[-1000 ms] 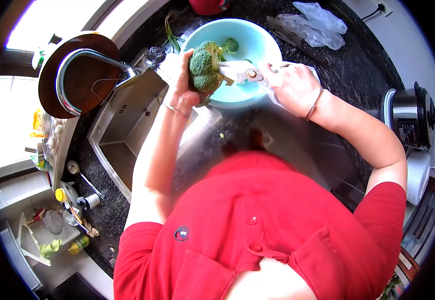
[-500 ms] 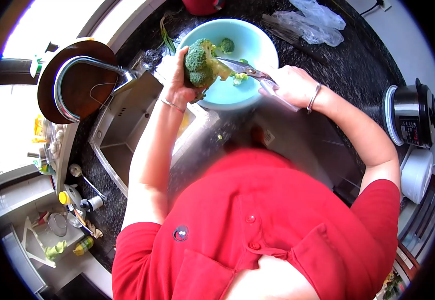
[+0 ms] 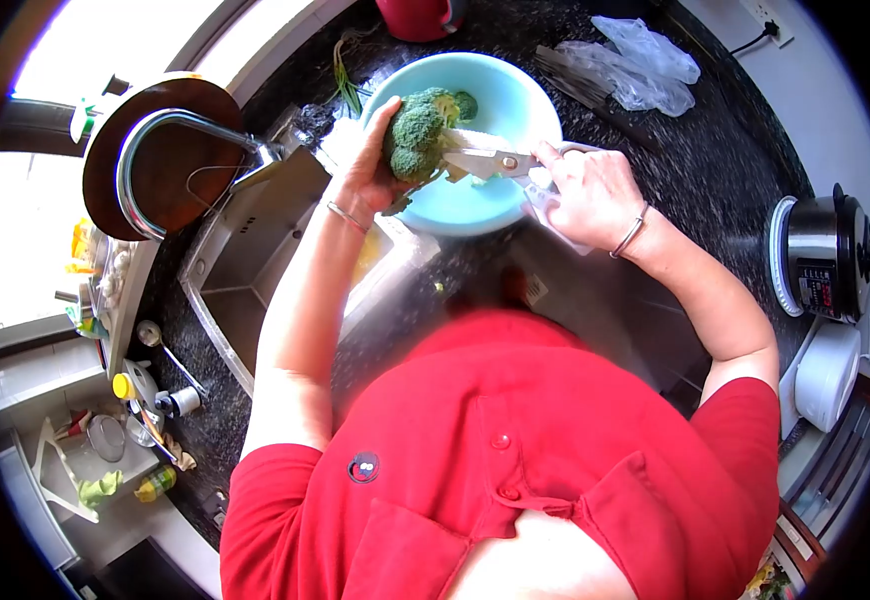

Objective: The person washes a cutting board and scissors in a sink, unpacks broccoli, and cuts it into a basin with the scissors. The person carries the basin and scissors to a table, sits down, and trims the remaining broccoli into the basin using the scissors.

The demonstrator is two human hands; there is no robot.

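Dark speckled stone surface, steel sink left of the fingers. Left hand curled tight round broccoli over blue bowl; right hand closed through scissors, blades at the stem.

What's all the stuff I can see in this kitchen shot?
broccoli: one head, green, held over the bowl
floret: one, green, in the bowl
scissors: one pair, silver blades, at the broccoli stem
bowl: one, light blue, on the counter
counter: black speckled
plastic bag: clear, behind the bowl
sink: steel, left of the bowl
tap: chrome, over the sink
cooker: one, steel and black, far right
left hand: grips the broccoli
right hand: holds the scissors
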